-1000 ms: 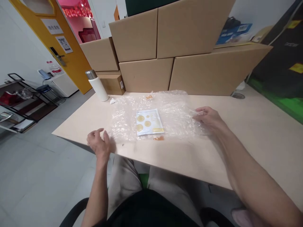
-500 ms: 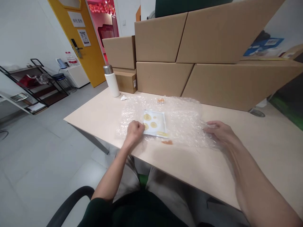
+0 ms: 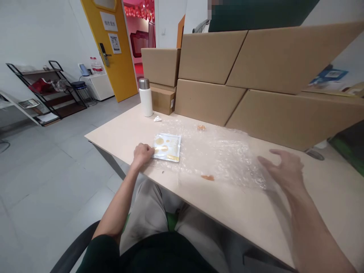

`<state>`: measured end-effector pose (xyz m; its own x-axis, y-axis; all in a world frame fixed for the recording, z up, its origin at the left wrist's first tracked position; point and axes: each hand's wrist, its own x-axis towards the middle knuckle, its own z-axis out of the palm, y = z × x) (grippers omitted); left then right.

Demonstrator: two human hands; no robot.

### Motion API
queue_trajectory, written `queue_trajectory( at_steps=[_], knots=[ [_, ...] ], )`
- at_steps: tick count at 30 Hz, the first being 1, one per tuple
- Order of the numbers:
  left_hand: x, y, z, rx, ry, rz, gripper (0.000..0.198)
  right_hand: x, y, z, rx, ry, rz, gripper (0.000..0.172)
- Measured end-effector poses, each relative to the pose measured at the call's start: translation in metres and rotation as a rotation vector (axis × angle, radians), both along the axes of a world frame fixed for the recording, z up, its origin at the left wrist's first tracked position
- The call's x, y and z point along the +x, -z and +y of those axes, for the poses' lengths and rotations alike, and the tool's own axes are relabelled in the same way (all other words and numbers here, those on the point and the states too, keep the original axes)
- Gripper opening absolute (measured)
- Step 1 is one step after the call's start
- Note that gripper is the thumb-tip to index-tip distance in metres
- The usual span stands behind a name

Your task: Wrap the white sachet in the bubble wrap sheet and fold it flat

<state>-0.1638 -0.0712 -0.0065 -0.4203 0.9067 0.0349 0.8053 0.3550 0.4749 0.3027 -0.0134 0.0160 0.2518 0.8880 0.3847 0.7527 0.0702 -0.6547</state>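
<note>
A flat white sachet (image 3: pixel 170 146) with yellow circles lies over the left part of a sheet of bubble wrap (image 3: pixel 216 151). Pinched at its left edge, the sachet is held by my left hand (image 3: pixel 143 154), which rests low near the table's front edge. My right hand (image 3: pixel 287 168) is raised a little beside the right end of the wrap, thumb and fingers apart, with nothing in it. Pieces of orange-brown tape (image 3: pixel 207 177) stick to the near and far edges of the wrap.
Stacked cardboard boxes (image 3: pixel 210 100) line the back of the table (image 3: pixel 119 131). A white bottle (image 3: pixel 146 99) with a metal cap and a crumpled white scrap (image 3: pixel 157 118) stand at the back left. A yellow door (image 3: pixel 113 53) and a black shelf cart (image 3: pixel 57 91) are beyond.
My left hand has drawn the sachet leftward across the bubble wrap. My right hand has come off the wrap's right end and opened. The camera view has shifted too.
</note>
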Motion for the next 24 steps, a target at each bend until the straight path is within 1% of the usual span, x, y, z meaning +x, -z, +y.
queue_trajectory(
  at_steps=[1, 2, 4, 6, 8, 9, 10, 12, 14, 15, 17, 19, 21, 23, 24],
  knots=[
    [0.0, 0.001, 0.0, -0.002, 0.002, 0.004, 0.026, -0.013, -0.007, -0.003, 0.118, -0.01, -0.053, 0.024],
    [0.0, 0.001, 0.0, -0.004, 0.006, 0.009, 0.026, -0.031, -0.014, -0.007, 0.203, -0.108, -0.063, 0.023],
    [0.0, 0.001, -0.001, -0.008, 0.011, 0.019, 0.026, -0.078, -0.023, -0.014, 0.253, -0.4, -0.015, 0.022],
    [0.001, 0.0, -0.002, -0.008, -0.002, 0.03, 0.028, -0.135, -0.024, -0.02, 0.187, -0.671, 0.033, 0.022],
    [0.002, -0.002, -0.002, -0.006, -0.031, 0.034, 0.035, -0.189, -0.016, -0.022, 0.074, -0.869, -0.047, 0.026],
    [0.001, -0.003, -0.001, -0.004, -0.048, 0.016, 0.039, -0.212, -0.01, -0.023, 0.017, -0.93, -0.12, 0.029],
    [0.0, -0.004, -0.001, -0.003, -0.058, -0.019, 0.039, -0.232, -0.004, -0.024, -0.047, -0.962, -0.198, 0.032],
    [-0.003, -0.007, -0.001, -0.001, -0.047, -0.115, 0.029, -0.261, 0.006, -0.025, -0.163, -0.954, -0.321, 0.036],
    [-0.006, -0.011, -0.001, 0.007, -0.01, -0.187, 0.021, -0.275, 0.012, -0.026, -0.226, -0.894, -0.366, 0.039],
    [-0.007, -0.014, -0.001, 0.023, 0.015, -0.204, 0.02, -0.277, 0.013, -0.026, -0.242, -0.867, -0.349, 0.04],
    [-0.002, -0.02, -0.001, 0.101, 0.066, -0.271, 0.02, -0.275, 0.013, -0.026, -0.263, -0.85, -0.226, 0.043],
    [0.012, -0.027, 0.0, 0.211, 0.139, -0.418, 0.019, -0.267, 0.011, -0.026, -0.287, -0.881, 0.004, 0.045],
    [0.035, -0.036, 0.002, 0.312, 0.242, -0.571, 0.021, -0.257, 0.011, -0.024, -0.32, -0.905, 0.316, 0.045],
    [0.062, -0.043, 0.006, 0.379, 0.367, -0.618, 0.026, -0.247, 0.012, -0.022, -0.384, -0.889, 0.644, 0.047],
    [0.077, -0.044, 0.008, 0.405, 0.427, -0.599, 0.03, -0.241, 0.014, -0.021, -0.425, -0.859, 0.785, 0.049]
  ],
)
